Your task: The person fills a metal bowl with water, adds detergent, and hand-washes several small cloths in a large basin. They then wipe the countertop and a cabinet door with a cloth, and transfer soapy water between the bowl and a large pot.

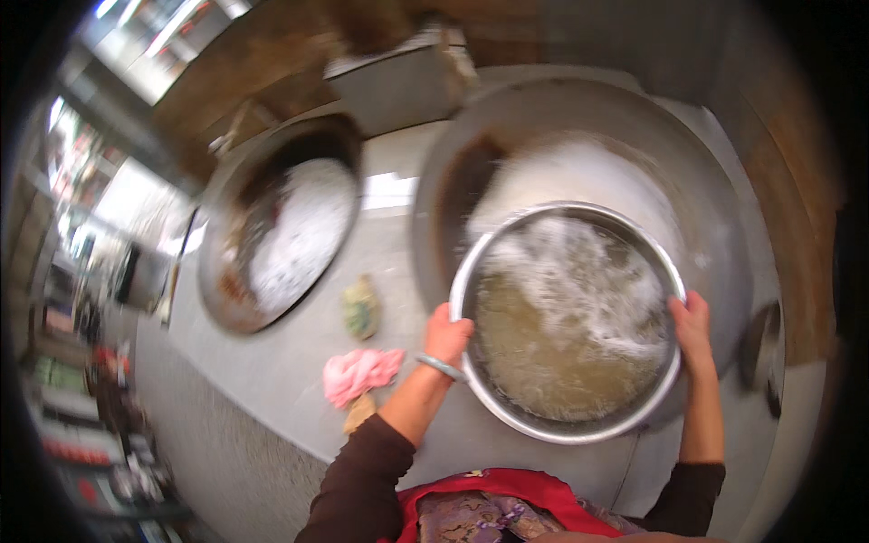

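My left hand point(448, 337) grips the left rim of a round metal basin point(526, 426), and a bracelet circles that wrist. On the opposite side, my right hand point(692, 326) clasps the same rim. Cloudy yellowish-brown liquid point(557, 366) with white froth point(577, 271) fills much of the basin. It is held over the near part of a large built-in wok point(713, 197) and hides part of it. White foam point(577, 170) shows inside that wok beyond the basin; whether the basin touches the wok I cannot tell.
A second built-in wok point(227, 298) with white foam point(305, 231) sits at left in the grey counter point(285, 366). Between them lie a pink cloth point(360, 373) and a greenish, blurred item point(361, 309). A metal bowl-like vessel point(757, 346) stands at right. Cluttered shelves point(75, 421) line the far left.
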`<state>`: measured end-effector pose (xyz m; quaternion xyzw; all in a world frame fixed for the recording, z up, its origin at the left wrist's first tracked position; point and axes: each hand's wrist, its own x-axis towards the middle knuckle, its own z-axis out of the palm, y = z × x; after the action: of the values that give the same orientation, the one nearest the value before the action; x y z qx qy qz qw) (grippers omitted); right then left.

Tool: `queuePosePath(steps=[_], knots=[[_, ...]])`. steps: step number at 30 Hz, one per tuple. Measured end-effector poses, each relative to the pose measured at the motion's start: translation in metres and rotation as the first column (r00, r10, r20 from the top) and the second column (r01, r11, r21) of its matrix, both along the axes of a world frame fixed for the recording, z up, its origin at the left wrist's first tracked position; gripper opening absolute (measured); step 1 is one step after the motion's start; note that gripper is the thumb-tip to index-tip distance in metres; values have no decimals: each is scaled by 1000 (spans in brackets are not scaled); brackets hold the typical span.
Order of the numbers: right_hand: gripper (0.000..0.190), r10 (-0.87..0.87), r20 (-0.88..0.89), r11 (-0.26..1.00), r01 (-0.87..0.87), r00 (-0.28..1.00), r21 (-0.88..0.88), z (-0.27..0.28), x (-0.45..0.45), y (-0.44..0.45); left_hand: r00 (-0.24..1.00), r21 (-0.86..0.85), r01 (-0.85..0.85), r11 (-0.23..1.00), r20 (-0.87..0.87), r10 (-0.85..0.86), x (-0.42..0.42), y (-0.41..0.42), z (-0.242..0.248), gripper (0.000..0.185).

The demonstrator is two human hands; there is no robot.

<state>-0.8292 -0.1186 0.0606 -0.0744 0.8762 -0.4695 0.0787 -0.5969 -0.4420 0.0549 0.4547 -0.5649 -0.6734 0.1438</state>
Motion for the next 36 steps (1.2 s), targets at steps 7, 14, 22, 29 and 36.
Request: queuePosePath(steps=[7,14,22,29,36], knots=[[29,274,-244,962,-262,930,79,86,65,-56,967,118,-108,987,-218,132,134,-40,57,36],[27,482,-169,863,-499,860,-80,126,157,-160,903,42,-286,957,-323,284,275,-85,116,34],[28,479,-159,877,-479,863,39,82,323,-327,881,-187,-377,907,-374,289,471,-205,138,22],[21,535,-84,842,-539,841,-27,78,434,-478,860,-172,-470,866,-311,405,589,-316,122,24],[16,591,-132,786,-604,796,-128,99,492,-642,814,-120,-543,831,-319,485,650,-446,102,27]])
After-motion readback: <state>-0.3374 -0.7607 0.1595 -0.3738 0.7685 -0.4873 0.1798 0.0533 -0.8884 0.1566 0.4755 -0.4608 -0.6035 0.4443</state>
